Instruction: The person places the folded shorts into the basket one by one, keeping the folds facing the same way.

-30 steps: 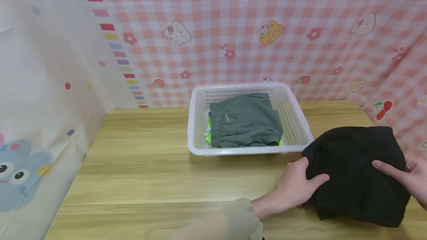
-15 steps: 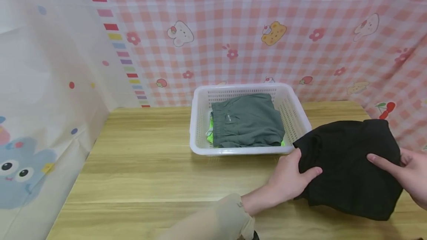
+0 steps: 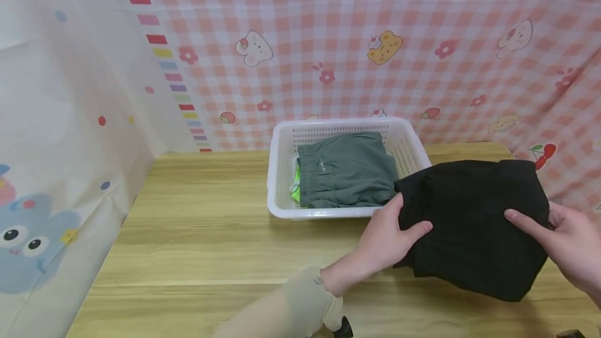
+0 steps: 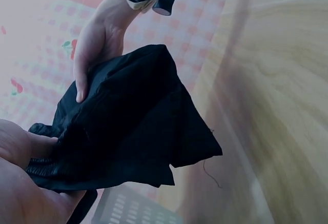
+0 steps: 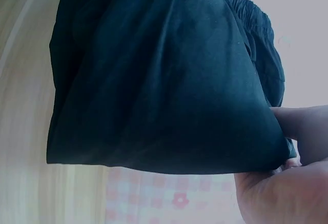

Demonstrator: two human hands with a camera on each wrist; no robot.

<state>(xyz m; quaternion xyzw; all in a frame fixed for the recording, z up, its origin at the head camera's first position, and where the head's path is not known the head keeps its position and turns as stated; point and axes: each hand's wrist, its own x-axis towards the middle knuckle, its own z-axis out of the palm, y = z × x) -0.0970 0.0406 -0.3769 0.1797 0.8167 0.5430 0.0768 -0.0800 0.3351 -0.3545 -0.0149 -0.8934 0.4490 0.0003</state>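
Observation:
Folded black shorts (image 3: 474, 228) hang between my two hands over the right side of the table. My left hand (image 3: 387, 239) grips their left edge, thumb on top; the gathered waistband (image 5: 256, 21) shows near it in the right wrist view. On the opposite edge, my right hand (image 3: 570, 246) pinches the cloth with its thumb above and the other fingers mostly hidden beneath. The upper left corner of the shorts overlaps the front right corner of a white plastic basket (image 3: 324, 213). Grey-green shorts (image 3: 349, 171) lie folded inside it, on top of bright green cloth (image 3: 296, 184).
The basket stands toward the back of the wooden table (image 3: 197, 239). Behind it hangs a pink checked curtain (image 3: 291, 82), and a white printed sheet (image 3: 61, 119) covers the left side. A dark object (image 3: 570, 334) shows at the bottom right edge.
Both hands have carried the black shorts left and slightly up, toward the basket, until they overlap its front right corner. The grip of each hand looks the same.

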